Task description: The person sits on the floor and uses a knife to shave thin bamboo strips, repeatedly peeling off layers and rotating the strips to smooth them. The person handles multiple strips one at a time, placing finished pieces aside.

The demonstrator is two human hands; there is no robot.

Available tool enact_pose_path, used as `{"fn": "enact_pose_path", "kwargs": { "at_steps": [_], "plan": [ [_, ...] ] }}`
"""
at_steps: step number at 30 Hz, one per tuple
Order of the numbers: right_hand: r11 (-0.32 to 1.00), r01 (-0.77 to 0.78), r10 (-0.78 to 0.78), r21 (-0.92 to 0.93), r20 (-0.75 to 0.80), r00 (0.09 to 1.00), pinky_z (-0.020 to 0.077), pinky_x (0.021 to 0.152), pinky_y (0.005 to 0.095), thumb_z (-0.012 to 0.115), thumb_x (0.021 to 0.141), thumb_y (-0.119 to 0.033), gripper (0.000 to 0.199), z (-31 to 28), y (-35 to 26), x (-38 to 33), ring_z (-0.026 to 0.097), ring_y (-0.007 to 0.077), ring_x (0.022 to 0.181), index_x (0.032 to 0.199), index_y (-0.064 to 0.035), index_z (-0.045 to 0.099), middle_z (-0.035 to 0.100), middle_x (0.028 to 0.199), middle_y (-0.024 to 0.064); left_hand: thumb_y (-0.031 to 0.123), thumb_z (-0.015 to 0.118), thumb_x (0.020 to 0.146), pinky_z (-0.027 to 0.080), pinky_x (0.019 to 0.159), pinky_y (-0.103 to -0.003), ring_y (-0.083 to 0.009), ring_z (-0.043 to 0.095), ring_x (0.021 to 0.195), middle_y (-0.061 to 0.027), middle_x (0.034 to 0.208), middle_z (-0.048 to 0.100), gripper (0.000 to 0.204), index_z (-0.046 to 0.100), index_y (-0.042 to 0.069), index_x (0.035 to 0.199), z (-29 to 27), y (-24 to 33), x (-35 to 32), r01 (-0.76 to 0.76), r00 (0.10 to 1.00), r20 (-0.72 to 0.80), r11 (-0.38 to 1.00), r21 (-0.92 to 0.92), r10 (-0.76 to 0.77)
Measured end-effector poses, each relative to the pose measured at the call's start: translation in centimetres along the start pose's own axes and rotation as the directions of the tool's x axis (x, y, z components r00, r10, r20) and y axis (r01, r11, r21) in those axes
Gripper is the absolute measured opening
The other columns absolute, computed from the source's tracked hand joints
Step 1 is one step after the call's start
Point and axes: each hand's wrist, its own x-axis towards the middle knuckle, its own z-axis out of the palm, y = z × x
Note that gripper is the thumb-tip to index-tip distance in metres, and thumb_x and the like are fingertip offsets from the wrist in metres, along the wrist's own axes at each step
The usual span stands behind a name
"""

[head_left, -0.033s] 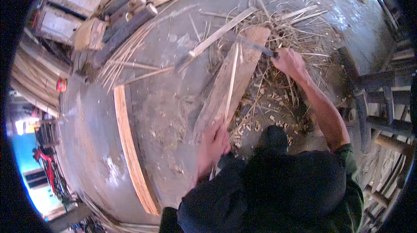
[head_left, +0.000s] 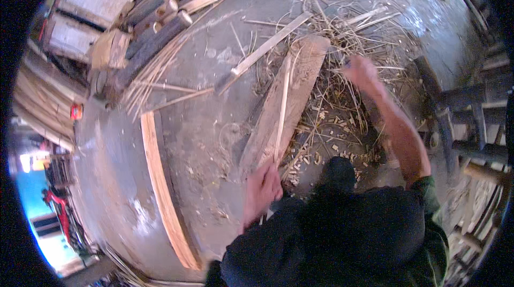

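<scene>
My left hand [head_left: 262, 186] is closed around the near end of a thin, pale bamboo strip [head_left: 284, 102]. The strip runs away from me along a worn wooden board [head_left: 300, 91] lying on the floor. To the right of the board's far end, my right hand [head_left: 364, 75] is clenched in a fist and blurred. A dark handle end shows at its fingers; the earlier picture shows it is a long-bladed knife. At this moment the blade is smeared and cannot be made out.
Tangled shavings [head_left: 348, 35] and small chips [head_left: 342, 153] litter the floor right of the board. A flat slat [head_left: 273, 43] lies beyond it on the left. Nearer left is a long pale plank [head_left: 163, 190]. Thin strips [head_left: 155, 67] and dark poles [head_left: 160, 38] are stacked far left.
The knife's blade lay across the far end of the board; my right hand has shifted slightly right and the blade no longer shows there. My left hand stays nearly in place.
</scene>
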Motion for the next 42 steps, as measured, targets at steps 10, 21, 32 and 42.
{"fn": "enact_pose_path", "kwargs": {
  "at_steps": [10, 21, 32, 42],
  "plan": [
    [0.960, 0.233, -0.266, 0.154, 0.250, 0.931, 0.0524, 0.065, 0.0472, 0.069, 0.077, -0.035, 0.025, 0.8, -10.4, -10.8, 0.068, 0.0310, 0.073, 0.089, -0.0126, 0.068, 0.068, 0.074, 0.0108, 0.012, 0.049, 0.100, 0.034, 0.045, -0.021, -0.0024, 0.036, 0.051, 0.0075, 0.063, 0.038, 0.039, 0.048, 0.005, 0.138, -0.2, 1.8, 4.7, -0.100, 0.994, -0.050, 0.995, 0.003, 0.100],
    [0.986, -0.029, 0.017, 0.166, 0.073, 0.997, 0.0542, 0.063, 0.0466, 0.062, 0.082, -0.034, 0.030, -0.2, -4.7, -1.9, 0.068, 0.0344, 0.068, 0.090, -0.0058, 0.068, 0.067, 0.072, 0.0164, 0.017, 0.048, 0.101, 0.034, 0.043, -0.022, -0.0035, 0.037, 0.050, 0.0051, 0.063, 0.041, 0.033, 0.056, 0.001, 0.129, 0.6, 1.6, 0.7, -0.112, 0.987, -0.090, 0.973, 0.202, 0.132],
    [0.891, 0.421, -0.445, 0.170, 0.140, 0.885, 0.0504, 0.061, 0.0442, 0.071, 0.073, -0.029, 0.021, 2.0, -11.3, -12.8, 0.067, 0.0304, 0.068, 0.084, -0.0120, 0.066, 0.067, 0.071, 0.0103, 0.019, 0.044, 0.104, 0.037, 0.048, -0.024, -0.0056, 0.035, 0.052, 0.0048, 0.063, 0.036, 0.025, 0.057, 0.000, 0.114, -0.7, 1.4, 5.4, -0.211, 0.976, -0.075, 0.975, -0.074, 0.205],
    [0.990, 0.001, -0.004, 0.138, 0.023, 1.000, 0.0543, 0.068, 0.0508, 0.063, 0.081, -0.040, 0.032, 1.7, -6.4, -4.1, 0.067, 0.0389, 0.075, 0.090, -0.0096, 0.068, 0.068, 0.076, 0.0159, 0.013, 0.044, 0.103, 0.034, 0.044, -0.022, -0.0050, 0.034, 0.049, 0.0046, 0.061, 0.038, 0.039, 0.045, 0.005, 0.141, -0.2, 0.9, 1.5, -0.161, 0.986, -0.046, 0.984, -0.077, 0.158]
  ]
}}
